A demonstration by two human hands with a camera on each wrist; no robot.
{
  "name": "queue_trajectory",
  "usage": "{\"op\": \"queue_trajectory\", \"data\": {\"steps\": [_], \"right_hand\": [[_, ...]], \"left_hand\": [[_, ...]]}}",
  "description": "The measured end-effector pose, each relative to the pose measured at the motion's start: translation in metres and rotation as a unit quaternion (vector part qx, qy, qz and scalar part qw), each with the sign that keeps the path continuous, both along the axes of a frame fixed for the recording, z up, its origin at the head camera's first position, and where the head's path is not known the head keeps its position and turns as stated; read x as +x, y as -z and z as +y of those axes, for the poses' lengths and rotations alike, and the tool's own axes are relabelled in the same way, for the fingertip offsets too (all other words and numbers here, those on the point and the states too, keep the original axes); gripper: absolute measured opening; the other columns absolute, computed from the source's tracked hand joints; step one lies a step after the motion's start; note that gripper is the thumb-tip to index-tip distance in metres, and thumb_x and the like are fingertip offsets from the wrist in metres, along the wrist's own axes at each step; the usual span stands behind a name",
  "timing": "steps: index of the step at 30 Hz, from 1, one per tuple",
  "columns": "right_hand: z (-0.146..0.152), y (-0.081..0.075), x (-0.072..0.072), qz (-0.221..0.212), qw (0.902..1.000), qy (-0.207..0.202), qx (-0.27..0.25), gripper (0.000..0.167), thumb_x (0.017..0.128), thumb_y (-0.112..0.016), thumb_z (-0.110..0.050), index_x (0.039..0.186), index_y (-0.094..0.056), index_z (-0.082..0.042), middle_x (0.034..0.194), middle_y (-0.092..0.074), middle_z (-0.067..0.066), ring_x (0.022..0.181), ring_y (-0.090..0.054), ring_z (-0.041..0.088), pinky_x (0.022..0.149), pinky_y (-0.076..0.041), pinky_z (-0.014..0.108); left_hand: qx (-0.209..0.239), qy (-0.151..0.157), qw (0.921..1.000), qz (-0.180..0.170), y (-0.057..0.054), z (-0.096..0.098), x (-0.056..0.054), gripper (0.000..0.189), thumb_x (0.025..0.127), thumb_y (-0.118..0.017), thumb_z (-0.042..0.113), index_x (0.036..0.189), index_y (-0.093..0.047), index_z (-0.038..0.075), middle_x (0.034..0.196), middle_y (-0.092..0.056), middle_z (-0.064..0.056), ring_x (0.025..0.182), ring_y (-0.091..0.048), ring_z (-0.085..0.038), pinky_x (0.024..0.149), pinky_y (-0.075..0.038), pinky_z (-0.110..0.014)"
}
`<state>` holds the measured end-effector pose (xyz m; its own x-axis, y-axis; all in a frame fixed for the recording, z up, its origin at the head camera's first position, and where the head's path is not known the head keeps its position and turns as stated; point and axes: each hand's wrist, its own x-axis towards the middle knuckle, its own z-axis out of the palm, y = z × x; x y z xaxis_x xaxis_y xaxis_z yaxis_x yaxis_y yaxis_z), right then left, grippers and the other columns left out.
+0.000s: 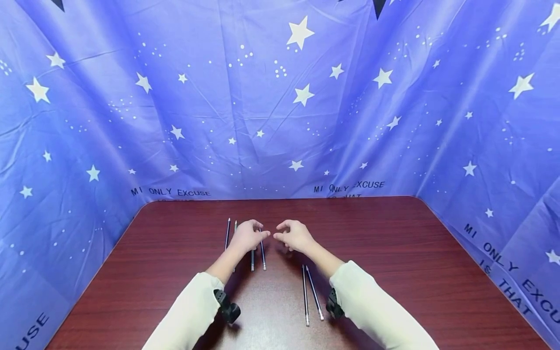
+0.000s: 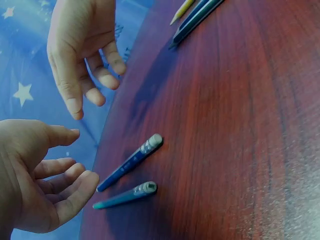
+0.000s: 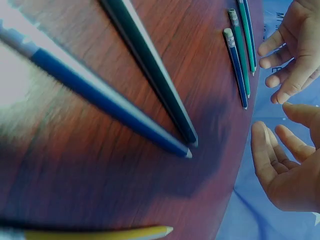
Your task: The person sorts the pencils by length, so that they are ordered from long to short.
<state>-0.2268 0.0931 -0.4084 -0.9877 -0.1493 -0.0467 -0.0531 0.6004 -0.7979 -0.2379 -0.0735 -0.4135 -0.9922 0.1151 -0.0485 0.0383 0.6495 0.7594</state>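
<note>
My left hand (image 1: 247,236) hovers over a group of pencils at the table's middle left, its fingers loosely bent and holding nothing. Facing it across a small gap is my right hand (image 1: 295,236), also holding nothing, fingers spread and slightly curved. A dark blue pencil (image 1: 263,255) and a green pencil (image 2: 125,196) lie below the left hand, eraser ends toward me; other pencils of this group are partly covered by the hand. Nearer me, by the right forearm, a blue pencil (image 3: 110,102) and a dark green pencil (image 3: 155,75) lie with their tips close together.
A yellow pencil (image 3: 100,233) lies beside the right pair, hidden by the right arm in the head view. The dark red wooden table (image 1: 372,228) has rounded far corners. A blue star-patterned curtain (image 1: 262,97) surrounds its back and sides.
</note>
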Motion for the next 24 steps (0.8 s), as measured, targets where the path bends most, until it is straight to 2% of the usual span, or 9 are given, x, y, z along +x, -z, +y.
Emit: {"op": "queue_trajectory", "data": {"steps": [4, 11, 15, 19, 24], "right_hand": [[0.007, -0.001, 0.004, 0.004, 1.0000, -0.001, 0.001, 0.030, 0.083, -0.069, -0.019, 0.108, -0.063, -0.002, 0.072, -0.064, 0.016, 0.051, -0.061, 0.025, 0.046, -0.054, 0.032], [0.022, -0.002, 0.014, 0.004, 1.0000, -0.003, 0.003, 0.030, 0.083, -0.069, -0.018, 0.108, -0.064, -0.002, 0.066, -0.060, 0.008, 0.049, -0.059, 0.024, 0.046, -0.055, 0.035], [0.032, -0.003, 0.020, 0.003, 1.0000, -0.007, 0.006, 0.030, 0.082, -0.069, -0.017, 0.107, -0.064, -0.002, 0.067, -0.060, 0.007, 0.051, -0.059, 0.024, 0.045, -0.054, 0.032], [0.042, -0.004, 0.027, 0.003, 0.9999, -0.013, 0.008, 0.029, 0.082, -0.069, -0.015, 0.107, -0.064, -0.001, 0.066, -0.059, 0.005, 0.051, -0.059, 0.024, 0.046, -0.054, 0.035], [0.054, -0.004, 0.036, -0.003, 0.9997, -0.018, 0.014, 0.028, 0.082, -0.069, -0.013, 0.106, -0.063, 0.000, 0.067, -0.060, 0.009, 0.050, -0.058, 0.022, 0.046, -0.055, 0.036]], "left_hand": [[0.004, 0.021, 0.9998, -0.004, -0.003, 0.006, 0.006, 0.040, 0.083, -0.068, 0.026, 0.112, -0.060, -0.001, 0.082, -0.059, -0.006, 0.051, -0.059, -0.015, 0.046, -0.047, -0.020], [-0.009, 0.051, 0.9986, 0.000, -0.003, 0.015, 0.017, 0.040, 0.083, -0.068, 0.029, 0.112, -0.061, 0.001, 0.083, -0.062, -0.005, 0.054, -0.058, -0.012, 0.049, -0.048, -0.021], [-0.016, 0.065, 0.9977, 0.008, -0.002, 0.019, 0.023, 0.040, 0.083, -0.068, 0.029, 0.111, -0.062, 0.001, 0.082, -0.063, -0.005, 0.057, -0.056, -0.010, 0.053, -0.048, -0.021], [-0.015, 0.077, 0.9969, 0.008, -0.002, 0.025, 0.030, 0.039, 0.082, -0.069, 0.028, 0.110, -0.062, 0.002, 0.081, -0.063, -0.004, 0.060, -0.056, -0.009, 0.055, -0.048, -0.022], [-0.022, 0.091, 0.9955, 0.009, -0.001, 0.033, 0.038, 0.038, 0.082, -0.069, 0.029, 0.109, -0.062, 0.003, 0.080, -0.062, -0.002, 0.065, -0.056, -0.011, 0.059, -0.048, -0.024]]}}
